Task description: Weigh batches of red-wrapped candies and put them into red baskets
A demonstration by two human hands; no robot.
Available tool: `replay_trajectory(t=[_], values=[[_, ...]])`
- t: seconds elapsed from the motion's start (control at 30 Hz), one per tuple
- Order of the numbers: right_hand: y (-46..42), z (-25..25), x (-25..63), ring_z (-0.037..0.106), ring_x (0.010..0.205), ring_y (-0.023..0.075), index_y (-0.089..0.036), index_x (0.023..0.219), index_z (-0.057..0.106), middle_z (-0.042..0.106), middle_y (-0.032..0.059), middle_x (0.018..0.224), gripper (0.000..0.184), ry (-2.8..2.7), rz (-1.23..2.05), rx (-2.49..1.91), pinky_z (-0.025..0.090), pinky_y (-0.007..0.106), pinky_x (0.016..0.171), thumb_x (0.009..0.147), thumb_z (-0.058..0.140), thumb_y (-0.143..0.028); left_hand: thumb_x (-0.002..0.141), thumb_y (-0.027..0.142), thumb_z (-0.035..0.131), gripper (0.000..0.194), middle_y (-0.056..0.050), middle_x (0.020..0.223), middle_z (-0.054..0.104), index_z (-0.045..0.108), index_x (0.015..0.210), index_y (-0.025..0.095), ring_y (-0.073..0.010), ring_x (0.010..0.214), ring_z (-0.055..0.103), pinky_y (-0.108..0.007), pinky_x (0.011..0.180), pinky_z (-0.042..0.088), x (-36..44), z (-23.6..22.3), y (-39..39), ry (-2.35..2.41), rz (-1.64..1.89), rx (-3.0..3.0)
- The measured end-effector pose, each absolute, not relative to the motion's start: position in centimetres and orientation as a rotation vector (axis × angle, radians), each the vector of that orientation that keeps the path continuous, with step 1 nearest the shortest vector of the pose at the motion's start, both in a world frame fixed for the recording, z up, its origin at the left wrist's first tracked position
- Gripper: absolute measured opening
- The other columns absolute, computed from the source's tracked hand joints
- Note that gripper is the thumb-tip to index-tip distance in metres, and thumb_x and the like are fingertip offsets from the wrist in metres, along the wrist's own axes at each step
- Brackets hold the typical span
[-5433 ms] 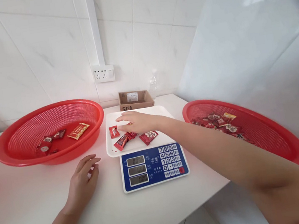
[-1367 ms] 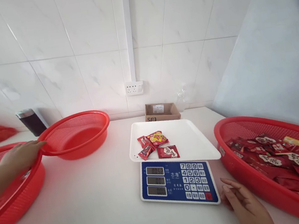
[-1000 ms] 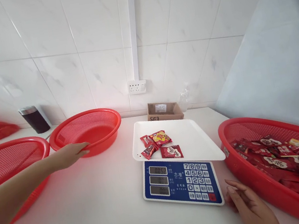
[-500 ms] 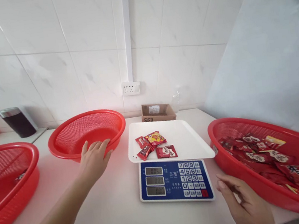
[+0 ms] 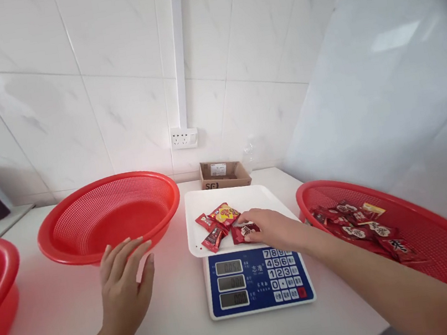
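partly hidden red packet [image 5: 239,235], leftmost basket [image 5: 9,260] cropped

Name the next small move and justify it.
Probably pinch the dark red packet with the right hand: its thumb and fingertips are at the packet's right side, over the white tray, though whether they grip it is unclear.

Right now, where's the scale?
Head view, just right of centre: the scale sits on the white table, left of the rightmost red basket, cardboard box behind it, right hand over its tray.
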State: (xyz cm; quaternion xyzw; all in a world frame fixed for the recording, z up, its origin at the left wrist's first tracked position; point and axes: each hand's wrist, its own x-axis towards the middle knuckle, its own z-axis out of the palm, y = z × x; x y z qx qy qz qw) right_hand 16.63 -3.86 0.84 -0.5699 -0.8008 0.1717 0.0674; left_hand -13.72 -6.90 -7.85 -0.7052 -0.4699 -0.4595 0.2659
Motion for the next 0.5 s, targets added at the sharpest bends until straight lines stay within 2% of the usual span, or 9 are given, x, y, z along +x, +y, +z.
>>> replay_trajectory(t=[0.17,0.23,0.3,0.37,0.43,0.5], values=[[-2.7,3.2,16.9,0.059,0.076,0.0190,-0.022,0.093,0.062,0.066,0.0031,0.085,0.024,-2.492,0.426,-1.852,0.040,0.027,0.061,0.071,0.053,-0.015,0.080,0.020,0.054,0.027,-0.012,0.110,0.060,0.055,0.108,0.019,-0.0302,0.115,0.048,-0.058,0.104,0.025,-14.2,-8.1,-6.5,-1.415,-1.152,-1.847],[-1.8,5.0,15.9,0.057,0.067,0.0169,-0.021,0.082,0.062,0.064,0.0014,0.074,0.015,-2.524,0.401,-1.855,0.037,0.025,0.054,0.071,0.053,-0.015,0.081,0.022,0.053,0.028,-0.013,0.112,0.059,0.055,0.109,0.019,-0.0318,0.117,0.046,-0.059,0.105,0.022,-14.2,-8.2,-6.5,-1.436,-1.108,-1.851],[-0.6,6.8,14.0,0.056,0.067,0.0162,-0.020,0.079,0.061,0.064,0.0015,0.073,0.010,-2.547,0.446,-1.711,0.038,0.025,0.054,0.071,0.056,-0.017,0.082,0.024,0.051,0.029,-0.012,0.113,0.060,0.054,0.111,0.019,-0.0326,0.119,0.045,-0.061,0.106,0.017,-14.1,-8.4,-6.5,-1.456,-1.065,-1.861],[0.9,8.1,11.5,0.058,0.071,0.0154,-0.018,0.092,0.061,0.065,0.0035,0.083,0.019,-2.468,0.603,-1.453,0.041,0.025,0.057,0.073,0.056,-0.020,0.083,0.026,0.050,0.030,-0.011,0.112,0.061,0.053,0.112,0.019,-0.0328,0.120,0.044,-0.061,0.107,0.014,-14.2,-8.5,-6.5,-1.478,-1.029,-1.868],[2.2,8.7,9.1,0.060,0.076,0.0140,-0.018,0.118,0.050,0.064,0.0058,0.100,0.040,-2.310,0.795,-1.245,0.045,0.025,0.062,0.079,0.053,-0.028,0.083,0.027,0.049,0.031,-0.010,0.112,0.061,0.052,0.113,0.020,-0.0327,0.120,0.044,-0.061,0.107,0.013,-14.4,-8.6,-6.4,-1.490,-1.010,-1.874],[3.2,8.5,7.4,0.061,0.079,0.0144,-0.018,0.129,0.041,0.062,0.0075,0.109,0.053,-2.274,0.778,-1.241,0.046,0.026,0.064,0.080,0.054,-0.034,0.083,0.027,0.048,0.031,-0.009,0.111,0.061,0.052,0.114,0.021,-0.0321,0.119,0.045,-0.060,0.107,0.014,-14.5,-8.7,-6.3,-1.494,-1.011,-1.872]])
